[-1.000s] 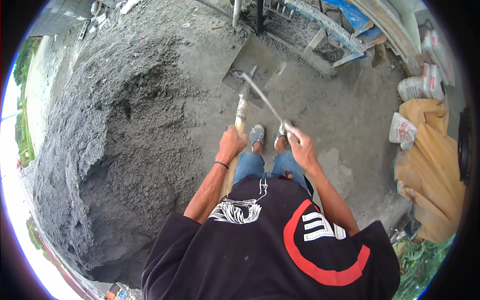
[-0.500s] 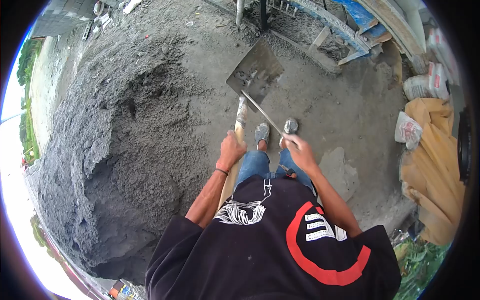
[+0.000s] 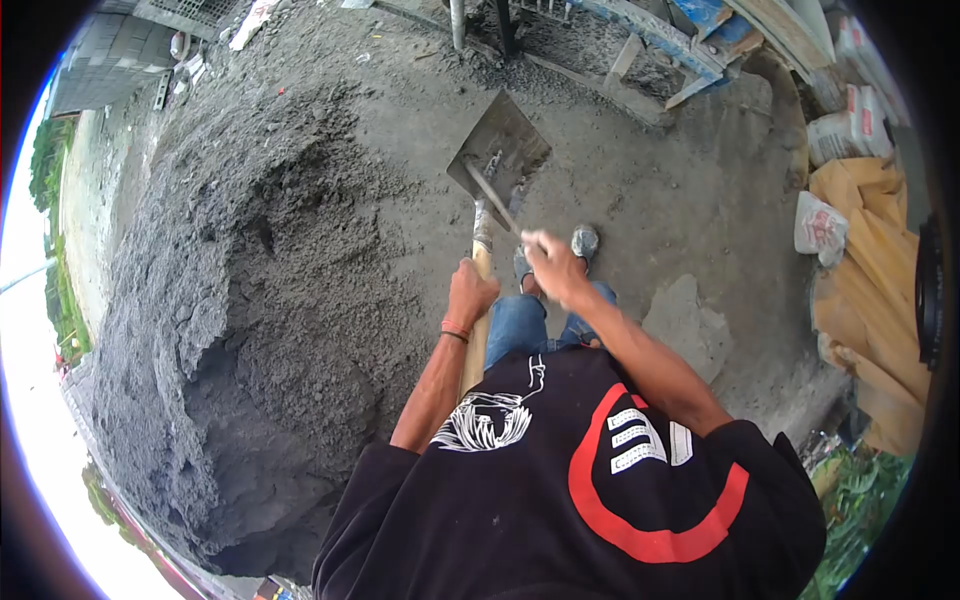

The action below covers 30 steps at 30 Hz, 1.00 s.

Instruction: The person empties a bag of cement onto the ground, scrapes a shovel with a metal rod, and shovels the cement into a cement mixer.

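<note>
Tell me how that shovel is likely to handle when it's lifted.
The shovel should stay stiff: its handle looks straight and its blade holds a flat shape. It will probably feel heavier toward the far end, where the broad blade sits. It may twist in the left hand, as the blade spreads to both sides of the handle.

Two hands (image 3: 472, 292) (image 3: 556, 270) are holding one shovel (image 3: 515, 137) and one rod (image 3: 490, 195); two shoes (image 3: 585, 242) (image 3: 522, 262) and one heap (image 3: 270, 300) are showing beside the shovel.
</note>
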Available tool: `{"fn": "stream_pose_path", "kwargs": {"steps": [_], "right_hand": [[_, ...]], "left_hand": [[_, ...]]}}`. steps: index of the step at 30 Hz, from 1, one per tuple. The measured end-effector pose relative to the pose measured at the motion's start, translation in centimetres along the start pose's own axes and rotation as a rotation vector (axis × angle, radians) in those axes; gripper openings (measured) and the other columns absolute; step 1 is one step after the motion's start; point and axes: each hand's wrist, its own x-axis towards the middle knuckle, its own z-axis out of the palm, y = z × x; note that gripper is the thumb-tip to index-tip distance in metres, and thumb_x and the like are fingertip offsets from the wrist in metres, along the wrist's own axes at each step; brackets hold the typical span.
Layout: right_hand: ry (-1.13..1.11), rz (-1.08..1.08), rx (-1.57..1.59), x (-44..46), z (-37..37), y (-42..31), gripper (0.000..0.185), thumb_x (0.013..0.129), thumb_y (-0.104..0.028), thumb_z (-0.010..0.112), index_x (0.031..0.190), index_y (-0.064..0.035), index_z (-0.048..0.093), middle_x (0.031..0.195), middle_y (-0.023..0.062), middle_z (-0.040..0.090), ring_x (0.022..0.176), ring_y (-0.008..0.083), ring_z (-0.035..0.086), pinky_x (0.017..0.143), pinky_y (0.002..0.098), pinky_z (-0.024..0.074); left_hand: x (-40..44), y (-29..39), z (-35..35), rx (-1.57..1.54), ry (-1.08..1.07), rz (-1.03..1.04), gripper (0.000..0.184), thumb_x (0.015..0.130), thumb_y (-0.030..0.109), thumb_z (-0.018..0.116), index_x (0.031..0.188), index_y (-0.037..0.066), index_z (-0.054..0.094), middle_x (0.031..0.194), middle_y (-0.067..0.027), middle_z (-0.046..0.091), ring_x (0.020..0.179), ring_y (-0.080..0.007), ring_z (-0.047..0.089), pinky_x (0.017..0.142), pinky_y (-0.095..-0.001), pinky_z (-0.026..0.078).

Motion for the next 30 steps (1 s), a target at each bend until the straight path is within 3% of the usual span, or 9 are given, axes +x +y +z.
{"fn": "stream_pose_path", "kwargs": {"steps": [5,7,12,16,18,20,24,29,30], "right_hand": [[0.004,-0.022,0.059,0.5,2.0,0.6,0.031,0.093,-0.018,0.053,0.118,-0.0004,0.06,0.119,0.0244,0.063,0.113,0.0371,0.06,0.097,0.0403,0.0456],[0.073,0.045,-0.055,2.7,1.9,-0.2,0.032,0.093,-0.015,0.054,0.121,0.0011,0.058,0.117,0.0213,0.065,0.11,0.0295,0.063,0.092,0.0371,0.0476],[0.037,-0.036,0.044,-2.0,1.8,-1.2,0.032,0.094,-0.019,0.054,0.12,0.0011,0.059,0.12,0.022,0.064,0.115,0.031,0.06,0.096,0.0348,0.0461],[0.14,0.072,0.081,3.8,0.4,0.3,0.03,0.093,-0.015,0.056,0.118,0.0003,0.061,0.119,0.0215,0.065,0.116,0.032,0.06,0.099,0.0363,0.0448],[0.118,-0.044,0.058,1.3,0.6,0.3,0.031,0.092,-0.018,0.055,0.118,-0.0008,0.061,0.117,0.023,0.064,0.115,0.0352,0.059,0.098,0.0384,0.0454],[0.085,-0.088,-0.02,-2.1,1.2,-0.6,0.032,0.092,-0.02,0.053,0.117,-0.0019,0.062,0.117,0.0236,0.064,0.113,0.0372,0.06,0.096,0.0415,0.0465],[0.204,0.016,-0.009,4.8,1.8,1.1,0.034,0.094,-0.02,0.054,0.121,0.0011,0.059,0.116,0.0221,0.065,0.115,0.0321,0.06,0.098,0.0369,0.0454],[0.083,-0.088,-0.011,-1.9,0.9,0.0,0.035,0.094,-0.019,0.055,0.122,0.0015,0.059,0.117,0.0214,0.065,0.112,0.0294,0.062,0.094,0.0357,0.0472],[0.002,0.079,0.027,-3.4,0.2,-1.4,0.035,0.093,-0.021,0.054,0.122,-0.0013,0.059,0.119,0.0219,0.064,0.115,0.0328,0.06,0.097,0.0375,0.0461]], "left_hand": [[0.1,1.9,-0.9,-0.23,-0.145,0.003,0.031,0.074,0.018,0.066,0.075,-0.01,0.054,0.058,-0.0187,0.062,0.05,-0.0277,0.065,0.049,-0.0388,0.053],[0.0,1.3,-0.4,-0.19,-0.13,0.032,0.031,0.075,0.018,0.066,0.076,-0.011,0.055,0.059,-0.0196,0.062,0.052,-0.0288,0.066,0.05,-0.0393,0.053],[1.1,2.2,-1.6,-0.108,-0.062,0.135,0.033,0.076,0.019,0.065,0.08,-0.012,0.055,0.061,-0.0216,0.063,0.054,-0.0297,0.067,0.05,-0.0399,0.053],[-0.1,2.8,-2.3,-0.088,-0.073,0.072,0.033,0.075,0.02,0.065,0.083,-0.011,0.056,0.074,-0.0295,0.064,0.07,-0.0404,0.068,0.063,-0.0453,0.054],[0.7,2.8,-2.7,-0.018,-0.05,0.076,0.035,0.073,0.02,0.065,0.085,-0.011,0.057,0.084,-0.0341,0.064,0.086,-0.0486,0.064,0.076,-0.0495,0.053],[0.7,3.1,-2.7,0.006,-0.063,0.079,0.035,0.072,0.02,0.065,0.086,-0.011,0.057,0.084,-0.0338,0.064,0.085,-0.0481,0.064,0.075,-0.0494,0.053],[0.9,3.0,-2.6,0.03,-0.105,0.055,0.036,0.072,0.021,0.065,0.086,-0.012,0.058,0.083,-0.0338,0.064,0.083,-0.0467,0.066,0.073,-0.0484,0.053],[2.2,1.2,-1.7,0.022,-0.048,0.133,0.035,0.073,0.02,0.065,0.084,-0.012,0.058,0.074,-0.0304,0.064,0.07,-0.041,0.068,0.063,-0.0463,0.055],[2.5,0.7,-1.6,-0.008,-0.071,0.109,0.034,0.074,0.02,0.065,0.083,-0.012,0.057,0.071,-0.0287,0.064,0.065,-0.0385,0.068,0.059,-0.0458,0.055]]}}
